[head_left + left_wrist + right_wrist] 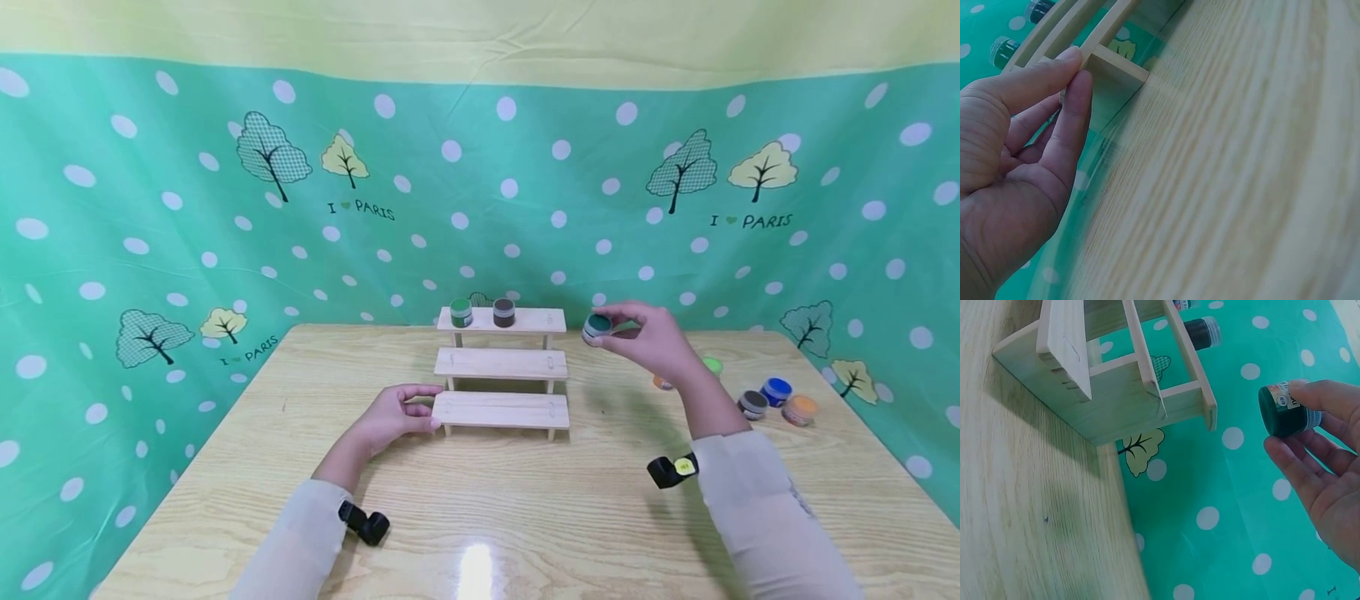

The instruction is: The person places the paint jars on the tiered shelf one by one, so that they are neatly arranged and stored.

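A small three-step wooden rack [501, 364] stands on the table. My left hand [395, 414] pinches the left end of its lowest step between thumb and fingers, seen closer in the left wrist view. In my right hand [651, 340] is a dark green paint jar [1284, 412], gripped between thumb and fingertips. It is in the air, to the right of the top step and apart from it. On that top step sit a green paint jar [461, 313] at the left end and a dark brown paint jar [504, 312] near the middle.
On the table's right side are a dark jar [753, 405], a blue jar [776, 392] and an orange jar [800, 410]. A light green jar [712, 365] and another orange jar [662, 382] are partly hidden by my right arm. A dotted green cloth [420, 242] hangs behind the table.
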Demonstrator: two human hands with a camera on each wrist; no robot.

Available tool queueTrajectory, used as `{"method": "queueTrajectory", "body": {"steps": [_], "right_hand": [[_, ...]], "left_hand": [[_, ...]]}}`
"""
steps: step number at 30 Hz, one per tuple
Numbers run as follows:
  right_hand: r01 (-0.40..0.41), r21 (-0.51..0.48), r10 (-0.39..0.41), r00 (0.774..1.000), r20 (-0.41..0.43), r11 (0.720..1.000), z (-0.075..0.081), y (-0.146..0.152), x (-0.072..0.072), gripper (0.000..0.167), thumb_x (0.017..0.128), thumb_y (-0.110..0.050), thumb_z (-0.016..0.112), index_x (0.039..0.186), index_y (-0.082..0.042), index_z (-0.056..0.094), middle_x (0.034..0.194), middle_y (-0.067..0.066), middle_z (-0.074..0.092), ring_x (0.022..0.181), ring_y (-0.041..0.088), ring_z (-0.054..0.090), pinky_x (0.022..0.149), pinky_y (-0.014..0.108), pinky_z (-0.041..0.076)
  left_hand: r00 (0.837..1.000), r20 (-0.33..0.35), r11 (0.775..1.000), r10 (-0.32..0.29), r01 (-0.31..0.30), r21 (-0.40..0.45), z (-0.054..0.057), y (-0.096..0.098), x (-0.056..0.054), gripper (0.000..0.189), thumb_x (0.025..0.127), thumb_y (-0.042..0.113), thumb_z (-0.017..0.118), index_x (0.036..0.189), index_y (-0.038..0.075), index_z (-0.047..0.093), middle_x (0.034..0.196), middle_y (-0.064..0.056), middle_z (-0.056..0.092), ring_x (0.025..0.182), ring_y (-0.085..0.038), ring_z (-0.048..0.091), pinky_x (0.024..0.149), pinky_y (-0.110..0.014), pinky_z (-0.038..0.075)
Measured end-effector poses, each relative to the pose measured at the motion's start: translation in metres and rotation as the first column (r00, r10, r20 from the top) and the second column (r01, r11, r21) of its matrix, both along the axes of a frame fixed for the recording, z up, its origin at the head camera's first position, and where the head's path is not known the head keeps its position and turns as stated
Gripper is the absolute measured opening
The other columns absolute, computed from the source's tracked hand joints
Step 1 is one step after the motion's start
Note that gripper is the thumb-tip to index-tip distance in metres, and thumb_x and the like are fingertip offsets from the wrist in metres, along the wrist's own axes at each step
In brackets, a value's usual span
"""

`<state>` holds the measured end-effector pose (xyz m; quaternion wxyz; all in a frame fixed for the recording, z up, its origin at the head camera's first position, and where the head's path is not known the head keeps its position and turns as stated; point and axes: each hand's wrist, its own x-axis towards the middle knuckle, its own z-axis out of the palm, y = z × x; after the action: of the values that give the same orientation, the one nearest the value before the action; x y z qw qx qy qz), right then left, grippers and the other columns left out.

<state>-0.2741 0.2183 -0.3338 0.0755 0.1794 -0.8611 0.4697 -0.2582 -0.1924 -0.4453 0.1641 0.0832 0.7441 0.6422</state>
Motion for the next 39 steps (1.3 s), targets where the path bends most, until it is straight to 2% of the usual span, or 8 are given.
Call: {"method": "queueTrajectory", "body": {"steps": [10, 17, 29, 39], "right_hand": [[-0.026, -0.013, 0.025, 0.999, -0.04, 1.0, 0.005, -0.009, -0.006, 0.048, 0.082, -0.023, 0.081, 0.124, -0.005, 0.066, 0.113, 0.012, 0.063, 0.098, 0.027, 0.063, 0.08, 0.025, 0.057], [-0.007, 0.018, 0.007, 1.0, -0.015, 1.0, 0.009, -0.018, -0.01, 0.048, 0.082, -0.02, 0.081, 0.125, -0.005, 0.065, 0.113, 0.011, 0.062, 0.099, 0.028, 0.064, 0.083, 0.031, 0.057], [-0.029, 0.007, 0.029, 0.999, -0.016, 1.0, 0.005, -0.029, -0.022, 0.045, 0.084, -0.013, 0.079, 0.126, -0.004, 0.065, 0.115, 0.014, 0.062, 0.101, 0.03, 0.062, 0.082, 0.03, 0.057], [-0.006, 0.01, 0.006, 1.0, -0.017, 1.0, 0.005, -0.038, -0.03, 0.045, 0.084, -0.01, 0.078, 0.126, -0.003, 0.065, 0.115, 0.014, 0.063, 0.102, 0.031, 0.06, 0.084, 0.039, 0.057]], "left_hand": [[1.0, -0.003, 1.0, 0.0, 0.0, -0.007, 0.0, -0.001, -0.001, 0.063, 0.078, -0.001, 0.08, 0.135, -0.001, 0.054, 0.093, -0.011, 0.066, 0.082, -0.017, 0.065, 0.071, -0.029, 0.058], [1.0, -0.005, 1.0, -0.008, 0.008, -0.003, -0.001, -0.001, -0.002, 0.062, 0.078, -0.002, 0.079, 0.135, -0.002, 0.054, 0.095, -0.011, 0.066, 0.083, -0.017, 0.064, 0.071, -0.028, 0.057], [1.0, 0.011, 1.0, -0.007, 0.008, -0.001, -0.002, -0.001, -0.003, 0.063, 0.078, -0.003, 0.079, 0.135, -0.001, 0.054, 0.095, -0.012, 0.065, 0.083, -0.017, 0.064, 0.071, -0.029, 0.057], [1.0, 0.01, 1.0, -0.007, 0.007, 0.003, -0.001, -0.001, -0.001, 0.062, 0.078, -0.003, 0.079, 0.135, -0.002, 0.054, 0.097, -0.013, 0.065, 0.085, -0.018, 0.064, 0.073, -0.03, 0.058]]}}
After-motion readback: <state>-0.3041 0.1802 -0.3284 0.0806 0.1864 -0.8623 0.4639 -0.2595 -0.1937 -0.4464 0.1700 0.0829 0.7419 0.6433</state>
